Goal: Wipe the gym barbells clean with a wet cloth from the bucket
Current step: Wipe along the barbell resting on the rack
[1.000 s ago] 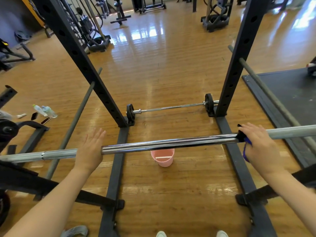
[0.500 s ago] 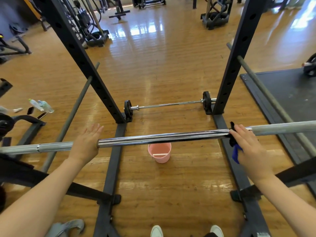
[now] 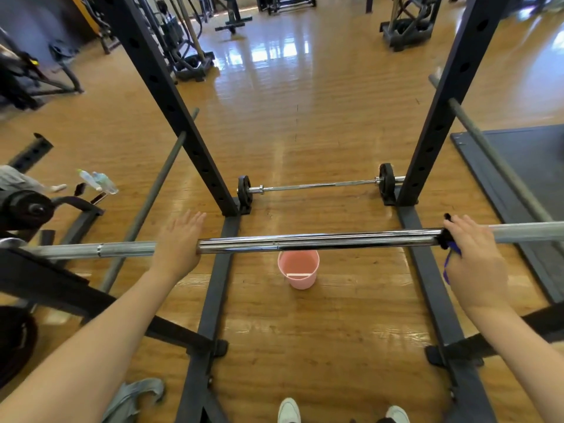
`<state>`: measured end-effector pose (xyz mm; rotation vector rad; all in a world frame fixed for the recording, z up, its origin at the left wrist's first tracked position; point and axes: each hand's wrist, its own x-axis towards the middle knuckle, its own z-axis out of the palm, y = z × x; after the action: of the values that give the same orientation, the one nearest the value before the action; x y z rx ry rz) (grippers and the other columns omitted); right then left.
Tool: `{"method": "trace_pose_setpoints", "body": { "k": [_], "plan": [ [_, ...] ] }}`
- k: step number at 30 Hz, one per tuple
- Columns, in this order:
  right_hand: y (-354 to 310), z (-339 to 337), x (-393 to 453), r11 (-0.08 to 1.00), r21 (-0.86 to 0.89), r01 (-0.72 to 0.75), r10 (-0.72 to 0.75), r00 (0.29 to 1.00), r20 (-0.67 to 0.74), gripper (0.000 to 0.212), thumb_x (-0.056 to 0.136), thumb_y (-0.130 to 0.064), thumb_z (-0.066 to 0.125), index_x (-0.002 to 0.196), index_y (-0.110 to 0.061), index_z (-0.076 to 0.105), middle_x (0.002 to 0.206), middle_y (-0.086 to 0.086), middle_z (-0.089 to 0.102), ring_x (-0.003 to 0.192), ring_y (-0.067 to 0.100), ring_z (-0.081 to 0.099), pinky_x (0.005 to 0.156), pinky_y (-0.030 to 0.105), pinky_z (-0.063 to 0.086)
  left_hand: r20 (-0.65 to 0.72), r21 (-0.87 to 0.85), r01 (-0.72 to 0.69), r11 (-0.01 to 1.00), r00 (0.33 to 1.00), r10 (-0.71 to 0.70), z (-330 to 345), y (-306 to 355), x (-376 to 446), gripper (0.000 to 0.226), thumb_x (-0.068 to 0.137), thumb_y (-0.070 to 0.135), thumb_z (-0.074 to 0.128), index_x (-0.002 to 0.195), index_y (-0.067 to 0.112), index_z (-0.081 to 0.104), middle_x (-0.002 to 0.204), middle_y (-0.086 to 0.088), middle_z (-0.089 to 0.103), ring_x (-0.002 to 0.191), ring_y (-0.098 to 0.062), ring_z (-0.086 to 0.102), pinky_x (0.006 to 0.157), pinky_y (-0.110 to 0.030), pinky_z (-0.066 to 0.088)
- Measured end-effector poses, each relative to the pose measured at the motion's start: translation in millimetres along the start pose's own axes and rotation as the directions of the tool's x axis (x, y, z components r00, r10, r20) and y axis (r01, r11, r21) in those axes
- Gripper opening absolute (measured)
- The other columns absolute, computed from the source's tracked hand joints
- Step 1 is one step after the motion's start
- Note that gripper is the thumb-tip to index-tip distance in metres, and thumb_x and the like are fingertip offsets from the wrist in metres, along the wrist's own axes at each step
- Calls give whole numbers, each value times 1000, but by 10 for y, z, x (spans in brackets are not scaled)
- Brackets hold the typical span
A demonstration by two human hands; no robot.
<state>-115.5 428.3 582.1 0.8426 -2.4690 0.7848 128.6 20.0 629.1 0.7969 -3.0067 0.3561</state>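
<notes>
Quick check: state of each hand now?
Left hand: open, fingers straight, resting on the barbell.
Right hand: pressing a cloth on the barbell; grip unclear.

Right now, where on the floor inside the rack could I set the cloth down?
Bare wood lies on both sides of the bucket, between the rack's two base rails, and in front of it toward the shoes. Behind it, the floor barbell crowds the uprights. Left of the rack, bottles and gear clutter the floor.
</notes>
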Motion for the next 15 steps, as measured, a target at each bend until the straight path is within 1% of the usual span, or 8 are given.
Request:
{"method": "trace_pose_setpoints", "body": {
  "k": [2, 5, 7, 9, 11, 12, 14, 15],
  "plan": [
    [-152, 15, -59, 996, 36, 79, -81, 995, 50, 52, 71, 25, 61, 120, 9, 58, 126, 28, 56, 122, 41, 49, 103, 59, 36, -66, -51, 6, 999, 998, -9, 76, 5, -43, 79, 65, 5, 81, 135, -3, 45, 137, -20, 50, 133, -36, 39, 113, -46, 18],
    [-70, -6, -177, 985, 29, 167, -169, 984, 65, 52, 72, 22, 62, 122, 7, 57, 129, 26, 54, 124, 37, 47, 105, 52, 35, -65, -33, 13, 999, 998, -15, 105, 2, -66, 88, 53, 6, 88, 130, -6, 48, 133, -24, 52, 127, -41, 45, 116, -32, -2],
    [7, -30, -203, 986, -2, 169, -169, 986, 14, 35, 88, 0, 50, 121, 6, 58, 128, 24, 55, 124, 34, 47, 113, 41, 31, -103, 10, -6, 1000, 995, 7, 117, -11, -35, 78, 58, -8, 80, 129, -8, 48, 130, -26, 53, 125, -42, 47, 115, -29, -5],
    [13, -3, -139, 991, -7, 131, -131, 991, -4, 44, 90, -16, 36, 120, 6, 59, 126, 25, 56, 122, 35, 49, 111, 45, 31, -89, 19, -25, 1000, 996, 26, 131, -32, -4, 74, 59, -15, 73, 129, -9, 49, 130, -27, 53, 125, -42, 46, 116, -34, 2],
    [-61, 44, -44, 995, -11, 98, -99, 995, -22, 42, 89, -11, 37, 117, 9, 60, 123, 27, 58, 118, 40, 53, 106, 54, 33, -41, 4, -43, 999, 998, 43, 117, -32, 13, 70, 64, -15, 70, 130, -6, 50, 132, -25, 53, 129, -40, 43, 115, -42, 18],
    [-112, 56, -13, 994, -23, 104, -105, 994, -33, 35, 88, -2, 44, 116, 11, 60, 121, 28, 59, 116, 42, 54, 104, 57, 35, -22, -1, -52, 999, 998, 52, 94, -27, 14, 67, 70, -13, 67, 133, -3, 48, 135, -22, 51, 132, -37, 41, 113, -43, 22],
    [-107, 101, -35, 989, -23, 145, -146, 989, -20, 38, 80, 19, 55, 117, 10, 59, 121, 29, 58, 114, 43, 55, 100, 60, 38, 32, -42, -59, 997, 998, 60, 15, 0, 22, 60, 84, -6, 57, 141, 9, 43, 142, -13, 46, 138, -28, 33, 114, -37, 22],
    [-52, 109, -68, 982, -22, 188, -188, 982, -5, 43, 79, 21, 55, 120, 9, 57, 123, 28, 57, 116, 42, 55, 99, 59, 40, 60, -65, -48, 997, 997, 52, -31, 12, 34, 59, 88, -2, 52, 143, 15, 39, 146, -9, 42, 140, -25, 30, 114, -35, 22]
  ]
}}
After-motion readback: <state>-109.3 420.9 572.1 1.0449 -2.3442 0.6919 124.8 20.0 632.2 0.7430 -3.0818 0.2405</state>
